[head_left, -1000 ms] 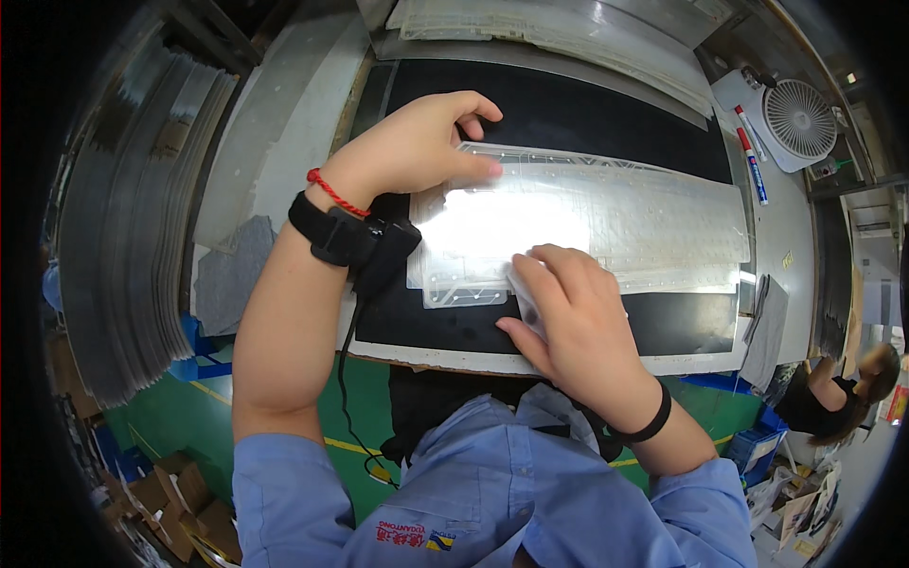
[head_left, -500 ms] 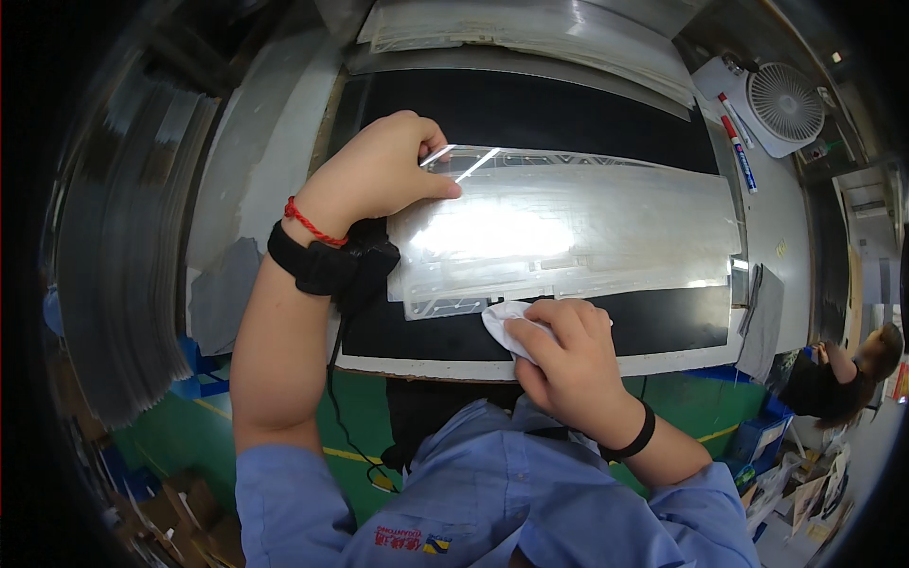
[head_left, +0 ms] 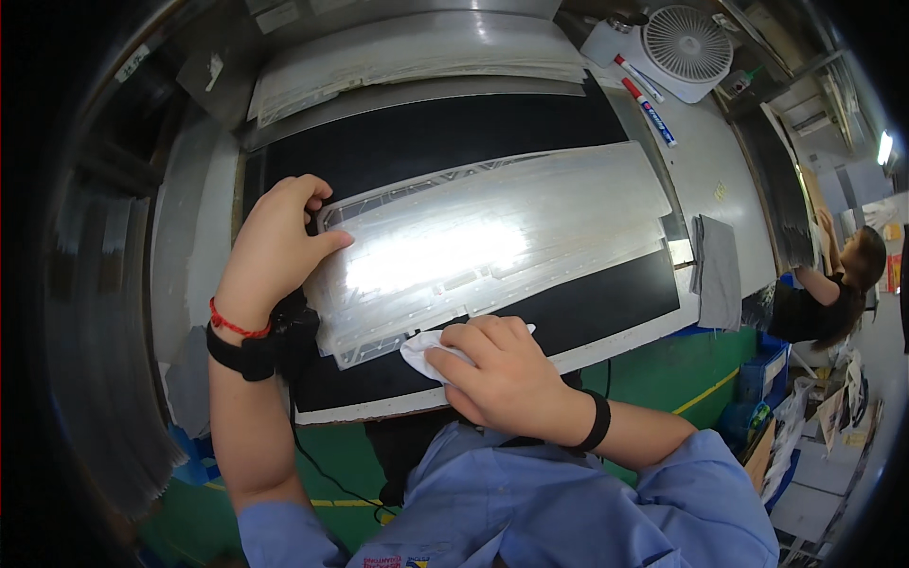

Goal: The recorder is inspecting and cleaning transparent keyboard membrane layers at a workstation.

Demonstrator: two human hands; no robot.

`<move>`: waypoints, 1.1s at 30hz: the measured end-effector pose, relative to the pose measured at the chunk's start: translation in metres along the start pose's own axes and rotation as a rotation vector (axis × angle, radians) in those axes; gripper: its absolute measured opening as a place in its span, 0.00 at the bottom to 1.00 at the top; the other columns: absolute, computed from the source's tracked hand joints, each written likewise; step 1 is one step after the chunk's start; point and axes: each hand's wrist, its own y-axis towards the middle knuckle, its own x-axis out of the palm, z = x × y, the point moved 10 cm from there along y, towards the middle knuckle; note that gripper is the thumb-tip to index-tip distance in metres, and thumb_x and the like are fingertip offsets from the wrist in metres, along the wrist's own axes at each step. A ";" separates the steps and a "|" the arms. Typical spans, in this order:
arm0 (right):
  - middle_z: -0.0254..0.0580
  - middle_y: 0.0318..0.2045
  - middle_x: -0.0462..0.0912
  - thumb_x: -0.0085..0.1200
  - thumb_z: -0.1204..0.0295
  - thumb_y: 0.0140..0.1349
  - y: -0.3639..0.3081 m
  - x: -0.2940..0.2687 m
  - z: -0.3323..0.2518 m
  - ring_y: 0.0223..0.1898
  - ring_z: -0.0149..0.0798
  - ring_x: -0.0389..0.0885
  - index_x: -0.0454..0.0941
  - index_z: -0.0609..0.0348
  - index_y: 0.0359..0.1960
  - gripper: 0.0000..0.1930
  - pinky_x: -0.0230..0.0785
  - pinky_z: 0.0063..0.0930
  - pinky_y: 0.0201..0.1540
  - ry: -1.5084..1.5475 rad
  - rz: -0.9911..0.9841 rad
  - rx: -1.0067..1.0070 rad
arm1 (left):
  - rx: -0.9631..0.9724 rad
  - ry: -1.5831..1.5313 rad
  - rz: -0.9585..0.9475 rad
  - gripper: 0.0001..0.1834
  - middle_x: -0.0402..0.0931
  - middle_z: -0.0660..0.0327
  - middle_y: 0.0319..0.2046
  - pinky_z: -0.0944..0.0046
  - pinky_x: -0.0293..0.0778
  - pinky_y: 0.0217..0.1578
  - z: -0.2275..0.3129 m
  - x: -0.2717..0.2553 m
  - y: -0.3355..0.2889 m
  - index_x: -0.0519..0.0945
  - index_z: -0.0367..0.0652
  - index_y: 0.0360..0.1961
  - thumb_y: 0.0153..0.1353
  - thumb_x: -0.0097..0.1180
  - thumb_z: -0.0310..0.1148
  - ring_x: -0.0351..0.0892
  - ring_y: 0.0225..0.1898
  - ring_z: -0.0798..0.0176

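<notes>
Silvery translucent sheets with patterned edges lie in a loose stack on a black mat. My left hand is at the stack's far left corner. Its thumb rests on the top sheet, and its curled forefinger stands apart from the thumb, with nothing visible between them. Near the front left edge of the sheets, my right hand is closed on a crumpled white cloth, which touches the edge of the stack. Part of the cloth is hidden under the fingers.
Behind the mat lies another sheet stack. A white fan, a bottle and markers stand or lie at the back right. A grey cloth hangs over the right edge. Another person works at far right.
The view has turned, so the bench appears tilted and shifted left. My left thumb and forefinger have come away from the bright-edged corner of a clear sheet. The right hand keeps the cloth.
</notes>
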 end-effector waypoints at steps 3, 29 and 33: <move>0.38 0.44 0.75 0.61 0.72 0.48 -0.001 -0.001 0.000 0.47 0.40 0.73 0.77 0.55 0.44 0.18 0.64 0.34 0.46 -0.005 0.019 -0.005 | 0.079 0.074 0.046 0.31 0.78 0.53 0.41 0.60 0.74 0.45 0.010 -0.004 -0.007 0.78 0.35 0.48 0.40 0.75 0.28 0.76 0.42 0.56; 0.37 0.42 0.77 0.62 0.76 0.45 0.001 -0.001 -0.004 0.44 0.43 0.75 0.80 0.49 0.48 0.23 0.64 0.37 0.45 -0.009 0.020 -0.025 | -0.120 -0.732 -0.237 0.16 0.79 0.69 0.30 0.78 0.71 0.24 -0.034 0.020 0.016 0.77 0.38 0.52 0.69 0.52 0.37 0.73 0.24 0.79; 0.39 0.42 0.76 0.61 0.75 0.47 0.004 -0.003 -0.005 0.44 0.42 0.75 0.79 0.52 0.47 0.21 0.64 0.36 0.44 -0.012 0.004 -0.039 | -0.149 -0.769 -0.220 0.17 0.79 0.70 0.29 0.80 0.69 0.24 -0.039 0.018 0.019 0.79 0.39 0.49 0.71 0.51 0.41 0.72 0.23 0.80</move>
